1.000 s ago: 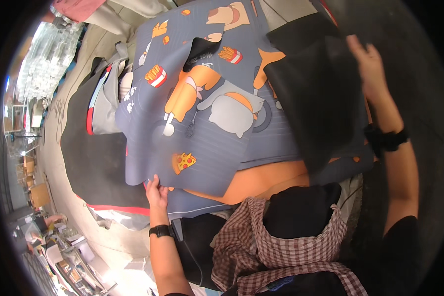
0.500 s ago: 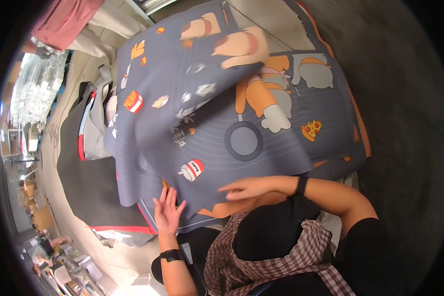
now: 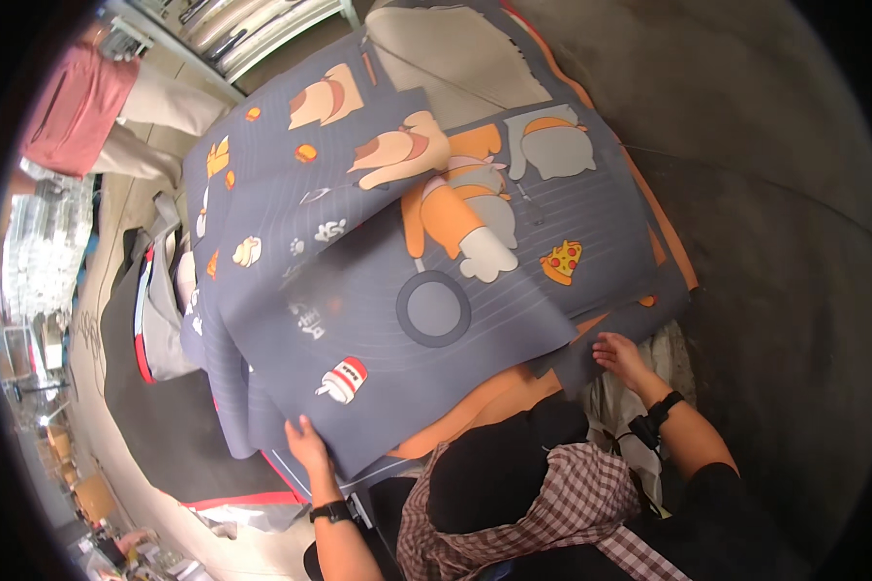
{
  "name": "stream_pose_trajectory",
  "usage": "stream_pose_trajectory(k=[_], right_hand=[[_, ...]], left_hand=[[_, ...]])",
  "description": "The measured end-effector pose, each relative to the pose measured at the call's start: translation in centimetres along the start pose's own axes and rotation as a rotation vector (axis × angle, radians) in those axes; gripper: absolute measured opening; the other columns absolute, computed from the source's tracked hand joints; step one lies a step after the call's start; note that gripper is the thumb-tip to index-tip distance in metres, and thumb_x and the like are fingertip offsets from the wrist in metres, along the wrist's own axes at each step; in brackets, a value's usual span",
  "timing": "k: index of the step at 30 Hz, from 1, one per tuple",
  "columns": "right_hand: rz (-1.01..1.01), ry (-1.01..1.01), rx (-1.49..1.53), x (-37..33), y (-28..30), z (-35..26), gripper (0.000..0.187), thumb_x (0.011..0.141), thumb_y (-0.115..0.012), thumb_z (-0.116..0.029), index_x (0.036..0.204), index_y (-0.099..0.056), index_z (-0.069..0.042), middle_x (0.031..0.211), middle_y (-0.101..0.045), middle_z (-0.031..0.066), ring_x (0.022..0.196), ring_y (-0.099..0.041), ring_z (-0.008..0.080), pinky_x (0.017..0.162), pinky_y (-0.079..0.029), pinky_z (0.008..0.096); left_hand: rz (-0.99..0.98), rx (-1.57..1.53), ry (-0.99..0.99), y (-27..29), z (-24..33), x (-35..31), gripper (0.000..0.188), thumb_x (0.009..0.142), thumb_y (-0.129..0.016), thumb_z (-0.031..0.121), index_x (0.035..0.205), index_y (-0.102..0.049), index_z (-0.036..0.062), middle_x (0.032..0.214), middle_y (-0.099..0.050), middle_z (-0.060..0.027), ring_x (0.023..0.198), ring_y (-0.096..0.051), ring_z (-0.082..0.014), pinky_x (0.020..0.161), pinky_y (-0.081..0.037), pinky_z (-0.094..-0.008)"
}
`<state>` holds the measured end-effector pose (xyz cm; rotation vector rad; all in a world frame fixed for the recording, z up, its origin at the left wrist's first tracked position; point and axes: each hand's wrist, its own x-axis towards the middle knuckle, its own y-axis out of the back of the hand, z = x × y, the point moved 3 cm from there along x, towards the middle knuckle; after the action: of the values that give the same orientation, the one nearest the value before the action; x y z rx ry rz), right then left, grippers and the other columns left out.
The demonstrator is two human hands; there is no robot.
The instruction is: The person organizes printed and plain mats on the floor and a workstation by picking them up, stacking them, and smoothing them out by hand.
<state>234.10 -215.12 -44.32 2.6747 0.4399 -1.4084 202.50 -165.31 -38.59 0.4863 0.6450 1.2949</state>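
Observation:
A large dark grey printed mat (image 3: 368, 387) with cartoon animals and snacks lies on top of a stack of similar sheets, its left part folded and rippled. My left hand (image 3: 307, 447) is at the mat's near left edge, fingers stretched out and touching or just beside it. To the right, my right hand (image 3: 622, 356) is open beside the near right corner, over the orange-edged lower sheet (image 3: 494, 399); its fingers point left and hold nothing. The far part of the mat is slightly blurred around its fold.
Left of the stack lies a black sheet (image 3: 165, 426) with red edging, with a grey folded piece (image 3: 172, 310) on it. A person in a pink top (image 3: 73, 111) stands at the far left. Behind are a metal rack (image 3: 262, 39) and clear-wrapped goods (image 3: 44, 252).
My right hand has moved right, away from the mat's middle front, to its near right corner. My left hand has moved slightly down and left. The mat's raised fold has settled lower.

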Motion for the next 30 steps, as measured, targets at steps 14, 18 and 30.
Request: stream_pose_trajectory(k=[14,18,30], right_hand=[[0.256,0.139,0.447,7.2,2.2,-2.9,0.042,0.083,-0.057,-0.022,0.115,-0.039,-0.002,0.098,-0.050,0.0088,0.089,-0.053,0.0185,0.079,-0.044,0.0294],[0.426,0.039,0.495,8.5,1.9,-2.4,0.038,0.083,-0.059,-0.022,0.110,-0.043,-0.001,0.086,-0.049,0.0043,0.074,-0.050,0.0141,0.068,-0.046,0.0256],[0.066,0.204,0.143,5.5,-12.7,-1.3,0.020,0.083,-0.052,-0.006,0.101,-0.044,-0.002,0.088,-0.057,0.0109,0.079,-0.060,0.0203,0.068,-0.051,0.0297]], left_hand=[[0.138,0.576,-0.048,14.6,0.6,5.1,0.040,0.083,-0.055,0.025,0.104,-0.053,-0.0092,0.099,-0.059,-0.0203,0.090,-0.056,-0.0283,0.083,-0.041,-0.0341],[0.089,0.715,-0.101,13.8,-2.1,6.7,0.034,0.076,-0.060,0.016,0.103,-0.055,-0.0045,0.097,-0.060,-0.0207,0.089,-0.058,-0.0327,0.082,-0.042,-0.0355],[0.052,0.721,0.047,9.8,-3.3,6.0,0.064,0.070,-0.066,0.017,0.122,-0.035,-0.0032,0.108,-0.053,-0.0247,0.103,-0.051,-0.0364,0.087,-0.041,-0.0382]])
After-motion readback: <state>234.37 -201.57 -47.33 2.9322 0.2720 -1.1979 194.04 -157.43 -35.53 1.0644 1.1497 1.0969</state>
